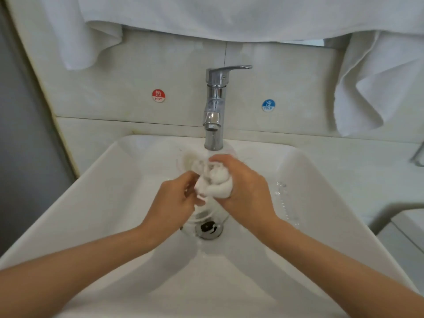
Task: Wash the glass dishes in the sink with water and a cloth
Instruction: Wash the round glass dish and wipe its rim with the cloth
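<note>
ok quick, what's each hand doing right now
Left hand: fingers curled, pinching the cloth at its edge; whether glass too, cannot tell.
Right hand: grips the wadded cloth under the tap.

The sink is glossy white; the cloth at its centre is plain white. The faucet at 12 o'clock is bright chrome; the drain at 6 o'clock matches — chrome ring, black middle. On cream wall tiles sit a red HOT sticker at 11 o'clock and a blue COLD sticker at 1 o'clock, both lettered white. Towels at 12 o'clock are unpatterned white — the panel at 9 o'clock, flat grey
</note>
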Motion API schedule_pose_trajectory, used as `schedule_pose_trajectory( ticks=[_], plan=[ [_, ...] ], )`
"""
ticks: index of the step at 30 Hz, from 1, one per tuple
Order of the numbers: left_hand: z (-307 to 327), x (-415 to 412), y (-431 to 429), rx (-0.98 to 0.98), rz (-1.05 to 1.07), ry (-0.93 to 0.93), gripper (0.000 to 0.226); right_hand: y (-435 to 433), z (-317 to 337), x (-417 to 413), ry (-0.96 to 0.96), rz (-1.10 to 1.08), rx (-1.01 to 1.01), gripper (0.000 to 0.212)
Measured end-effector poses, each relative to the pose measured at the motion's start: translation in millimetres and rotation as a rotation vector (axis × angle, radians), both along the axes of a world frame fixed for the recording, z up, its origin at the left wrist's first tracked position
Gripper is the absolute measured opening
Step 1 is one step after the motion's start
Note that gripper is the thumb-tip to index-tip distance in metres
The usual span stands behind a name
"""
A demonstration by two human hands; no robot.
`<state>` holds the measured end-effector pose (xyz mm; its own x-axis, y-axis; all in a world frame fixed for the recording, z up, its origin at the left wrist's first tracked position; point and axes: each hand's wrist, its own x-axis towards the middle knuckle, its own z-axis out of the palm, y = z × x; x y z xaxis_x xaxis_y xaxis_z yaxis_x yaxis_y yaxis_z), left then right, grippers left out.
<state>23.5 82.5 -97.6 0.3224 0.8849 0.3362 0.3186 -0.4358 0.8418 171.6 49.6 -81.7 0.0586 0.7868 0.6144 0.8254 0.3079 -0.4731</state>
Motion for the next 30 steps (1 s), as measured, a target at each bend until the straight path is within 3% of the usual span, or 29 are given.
schedule_pose_trajectory(
  ticks=[4, 6, 10, 13, 16, 19, 22, 24, 26, 28, 30],
  plan=[
    [9.3, 4.9, 4.8, -0.068, 0.079, -0.355, 0.021, 4.0, -2.7, 8.5, 0.908, 0.035, -0.413, 0.024],
    [11.4, 4.8, 4.1, -0.091, 0.07, -0.441, 0.019, 4.9, -10.1, 4.4, 1.078, 0.074, -0.488, 0.022],
    [-2.1, 3.1, 8.0, -0.22, 0.032, -0.421, 0.017, 11.1, -10.9, 9.0, 0.842, -0.046, -0.327, 0.025],
    [-8.2, 3.6, 12.8, -0.163, 0.002, -0.163, 0.017, 7.2, 3.0, 21.1, 0.454, -0.117, -0.21, 0.027],
    [-8.4, 7.1, 6.7, -0.093, -0.082, 0.096, 0.015, 1.1, 13.0, 28.1, -0.027, -0.028, -0.038, 0.04],
    [-8.6, 8.8, 0.1, -0.075, -0.117, 0.226, 0.012, 3.0, 9.7, 24.0, -0.459, 0.111, 0.173, 0.056],
    [-6.5, 3.6, -2.5, -0.058, -0.122, 0.341, 0.015, 3.6, 6.4, 13.0, -0.679, 0.22, 0.355, 0.042],
    [-6.0, 1.3, -4.1, -0.067, -0.099, 0.305, 0.017, 4.8, 5.6, 10.7, -0.713, 0.255, 0.406, 0.036],
    [-6.6, 3.3, -5.0, -0.088, -0.038, 0.222, 0.016, 7.0, 4.2, 11.3, -0.626, 0.249, 0.395, 0.032],
    [-8.6, 6.9, -4.0, -0.109, 0.011, 0.158, 0.007, 7.0, 2.3, 11.2, -0.459, 0.193, 0.321, 0.03],
    [-10.9, 8.7, -1.9, -0.173, 0.042, 0.016, 0.007, 8.2, 1.8, 13.5, -0.171, 0.082, 0.146, 0.036]
  ],
)
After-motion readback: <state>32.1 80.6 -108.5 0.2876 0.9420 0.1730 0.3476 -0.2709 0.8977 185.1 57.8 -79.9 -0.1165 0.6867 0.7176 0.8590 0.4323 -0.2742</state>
